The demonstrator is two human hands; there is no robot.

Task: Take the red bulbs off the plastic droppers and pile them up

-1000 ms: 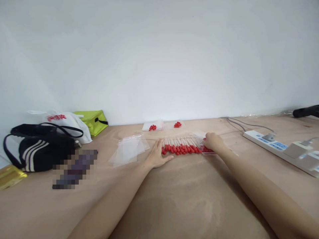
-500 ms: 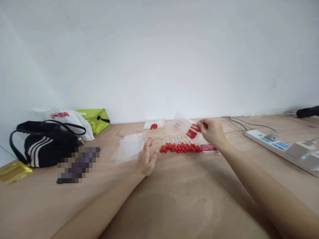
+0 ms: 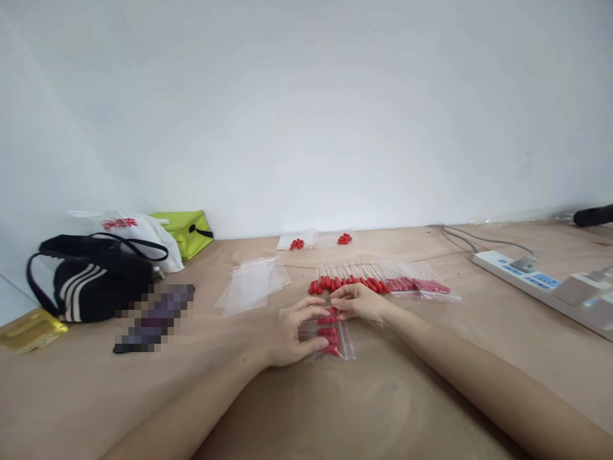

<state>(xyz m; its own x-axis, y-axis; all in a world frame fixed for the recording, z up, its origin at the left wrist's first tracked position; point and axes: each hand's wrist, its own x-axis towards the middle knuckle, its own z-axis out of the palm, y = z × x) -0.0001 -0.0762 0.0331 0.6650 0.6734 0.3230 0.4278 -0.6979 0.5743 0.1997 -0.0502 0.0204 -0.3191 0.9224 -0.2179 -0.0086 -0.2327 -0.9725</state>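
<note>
A clear zip bag of red-tipped sticks point(image 3: 328, 333) lies flat on the table in front of me. My left hand point(image 3: 297, 333) rests over its left side, fingers and thumb spread apart. At the bag's far end, my right hand point(image 3: 358, 302) pinches with thumb and fingertips; the exact grip is partly hidden. Just beyond, a row of loose red-tipped sticks point(image 3: 352, 276) lies with red ends toward me. To its right are filled zip bags point(image 3: 433, 287), overlapping. Flat clear bags point(image 3: 251, 284) are fanned out to the left.
Near the wall lie two small groups of red pieces point(image 3: 297, 244) on clear bags. At left are a black bag point(image 3: 96, 281), a white plastic bag point(image 3: 165, 246), a lime-green bag point(image 3: 194, 233) and a pixelated object point(image 3: 156, 319). A power strip point(image 3: 517, 275) with cables lies right.
The bag of red-tipped sticks came down from above the row to the table before me. My right hand moved left and nearer; my left hand moved right onto the bag.
</note>
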